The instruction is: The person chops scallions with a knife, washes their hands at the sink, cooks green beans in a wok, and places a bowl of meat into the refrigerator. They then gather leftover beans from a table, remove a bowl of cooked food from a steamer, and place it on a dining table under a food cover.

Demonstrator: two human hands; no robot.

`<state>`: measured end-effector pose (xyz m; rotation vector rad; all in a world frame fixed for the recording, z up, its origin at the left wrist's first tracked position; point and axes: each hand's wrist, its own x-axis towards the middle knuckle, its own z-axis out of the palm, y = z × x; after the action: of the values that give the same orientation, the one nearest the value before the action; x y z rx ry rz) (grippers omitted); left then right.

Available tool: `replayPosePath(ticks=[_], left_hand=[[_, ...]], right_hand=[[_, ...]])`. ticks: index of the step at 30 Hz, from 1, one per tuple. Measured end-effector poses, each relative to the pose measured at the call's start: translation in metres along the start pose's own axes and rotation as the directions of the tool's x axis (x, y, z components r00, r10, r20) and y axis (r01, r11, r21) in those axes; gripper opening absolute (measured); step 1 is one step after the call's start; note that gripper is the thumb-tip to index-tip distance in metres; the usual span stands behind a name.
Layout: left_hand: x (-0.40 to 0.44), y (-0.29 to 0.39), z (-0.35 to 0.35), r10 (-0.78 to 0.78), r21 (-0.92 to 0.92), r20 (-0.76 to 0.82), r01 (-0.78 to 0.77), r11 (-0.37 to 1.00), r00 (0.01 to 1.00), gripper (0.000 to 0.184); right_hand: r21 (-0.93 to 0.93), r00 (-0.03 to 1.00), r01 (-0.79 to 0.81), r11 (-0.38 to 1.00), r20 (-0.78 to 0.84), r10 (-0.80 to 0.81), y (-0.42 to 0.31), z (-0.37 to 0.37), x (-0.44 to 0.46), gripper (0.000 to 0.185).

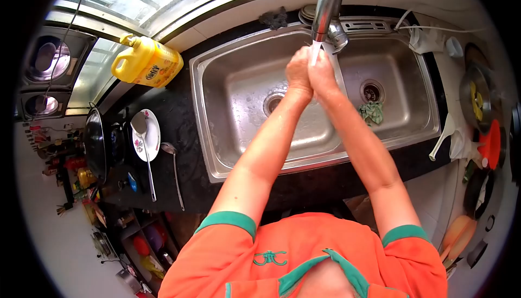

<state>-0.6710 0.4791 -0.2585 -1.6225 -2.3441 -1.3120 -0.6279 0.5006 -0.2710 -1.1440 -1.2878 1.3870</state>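
Note:
Water runs from the chrome faucet (pixel 327 7) onto my two hands, which touch each other above the divider side of the large sink basin (pixel 233 92). My left hand (pixel 299 73) has its fingers bent up against the other hand. My right hand (pixel 323 75) is pressed beside it under the stream. The fingertips are partly hidden by water and glare, and no object shows between the hands. Below them is the drain (pixel 273 102) of the large basin.
The smaller basin (pixel 401 59) holds a green scrubbing cloth (pixel 371 112). A yellow detergent jug (pixel 149 62) stands left of the sink. Nearer me on the black counter are a floral plate (pixel 152 135) with a spoon, a ladle (pixel 176 173) and a wok (pixel 95 145). Pans hang at right.

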Motion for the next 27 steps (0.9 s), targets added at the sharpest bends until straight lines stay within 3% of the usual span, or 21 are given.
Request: replayPosePath(ticks=[1, 2, 3, 5, 6, 7, 8, 9, 11, 13, 14, 16, 17, 19, 20, 21, 22, 24, 25, 26, 27], left_hand=[[0.003, 0.009, -0.013, -0.173, 0.047, 0.155, 0.168, 0.985, 0.973, 0.017], [0.001, 0.015, -0.024, 0.0, 0.18, 0.117, -0.021, 0.983, 0.993, 0.021], [0.0, 0.018, -0.03, 0.176, 0.316, 0.098, -0.198, 0.928, 0.98, 0.026], [0.0, 0.002, -0.02, 0.169, 0.508, 0.389, -0.364, 0.781, 0.906, 0.037], [-0.009, -0.002, -0.015, 0.369, 0.512, 0.333, -0.495, 0.702, 0.868, 0.033], [-0.016, -0.004, -0.012, 0.553, 0.548, 0.261, -0.593, 0.59, 0.791, 0.03], [-0.018, -0.006, -0.007, 0.65, 0.574, 0.246, -0.649, 0.499, 0.719, 0.03], [-0.015, -0.004, -0.008, 0.682, 0.559, 0.27, -0.687, 0.464, 0.68, 0.031], [-0.008, -0.002, -0.015, 0.676, 0.481, 0.382, -0.76, 0.437, 0.63, 0.033], [0.0, -0.003, -0.03, 0.56, 0.326, 0.5, -0.742, 0.585, 0.661, 0.035], [0.001, -0.003, -0.036, 0.475, 0.246, 0.506, -0.648, 0.721, 0.72, 0.036], [0.0, 0.003, -0.037, 0.226, -0.015, 0.327, -0.234, 0.972, 0.918, 0.037], [-0.003, 0.006, -0.032, 0.069, -0.243, 0.181, -0.024, 0.97, 0.981, 0.037], [-0.006, 0.013, -0.021, -0.368, -0.666, 0.057, 0.31, 0.679, 0.928, 0.038], [0.001, 0.013, -0.016, -0.624, -0.873, 0.23, 0.442, 0.207, 0.747, 0.036], [0.005, 0.004, -0.02, -0.501, -0.839, 0.539, 0.486, -0.244, 0.678, 0.038], [0.009, 0.009, -0.036, -0.273, -0.726, 0.683, 0.588, -0.357, 0.677, 0.037], [0.016, 0.01, -0.057, 0.042, -0.507, 0.82, 0.758, -0.41, 0.571, 0.038], [0.015, -0.004, -0.049, 0.151, -0.431, 0.865, 0.864, -0.261, 0.478, 0.043], [0.019, -0.032, -0.031, 0.5, -0.193, 0.778, 0.903, -0.384, 0.38, 0.035], [0.019, -0.033, -0.028, 0.487, -0.179, 0.776, 0.881, -0.439, 0.4, 0.031]], right_hand=[[-0.145, 0.999, 0.036, 0.989, 0.016, -0.035, -0.018, 0.0, -0.017, 0.036], [0.435, 0.994, 0.026, 0.9, 0.083, -0.069, -0.019, 0.016, -0.033, 0.036], [0.338, 0.982, 0.031, 0.941, 0.167, -0.092, -0.022, 0.013, -0.032, 0.045], [0.142, 0.934, 0.093, 0.986, 0.331, -0.135, -0.028, 0.008, -0.03, 0.065], [-0.346, 0.942, 0.109, 0.932, 0.336, 0.015, -0.05, 0.0, -0.023, 0.065], [-0.751, 0.952, 0.103, 0.652, 0.265, 0.155, -0.061, -0.007, -0.017, 0.065], [-0.602, 0.905, 0.08, 0.795, 0.377, 0.195, -0.059, -0.016, -0.006, 0.074], [-0.532, 0.923, 0.242, 0.811, 0.384, -0.023, -0.064, -0.015, -0.011, 0.067], [-0.63, 0.802, -0.016, 0.776, 0.456, 0.387, -0.083, -0.018, 0.002, 0.058], [-0.604, 0.867, 0.029, 0.796, 0.412, 0.28, -0.084, -0.012, -0.004, 0.046], [-0.592, 0.894, 0.053, 0.804, 0.386, 0.225, -0.082, -0.01, -0.005, 0.041], [-0.063, 0.906, -0.199, 0.978, 0.369, 0.208, -0.054, -0.005, 0.008, 0.031], [0.224, 0.909, -0.299, 0.927, 0.362, 0.206, -0.039, -0.003, 0.013, 0.027], [0.666, 0.882, -0.472, 0.578, 0.35, 0.317, -0.05, 0.001, 0.005, 0.018], [0.75, 0.852, -0.515, 0.414, 0.395, 0.344, -0.051, 0.001, 0.0, 0.019], [0.809, 0.822, -0.539, 0.237, 0.442, 0.36, -0.051, -0.001, -0.002, 0.02], [0.769, 0.809, -0.58, 0.267, 0.507, 0.298, -0.042, -0.001, -0.001, 0.024], [0.649, 0.649, -0.759, 0.06, 0.746, 0.146, -0.035, -0.012, -0.005, 0.028], [0.472, 0.471, -0.882, 0.0, 0.881, -0.044, -0.035, -0.022, -0.01, 0.027], [0.5, 0.533, -0.84, 0.208, 0.831, 0.155, -0.003, -0.022, 0.002, 0.031], [0.5, 0.7, -0.697, 0.513, 0.629, 0.338, -0.01, -0.015, -0.003, 0.033]])
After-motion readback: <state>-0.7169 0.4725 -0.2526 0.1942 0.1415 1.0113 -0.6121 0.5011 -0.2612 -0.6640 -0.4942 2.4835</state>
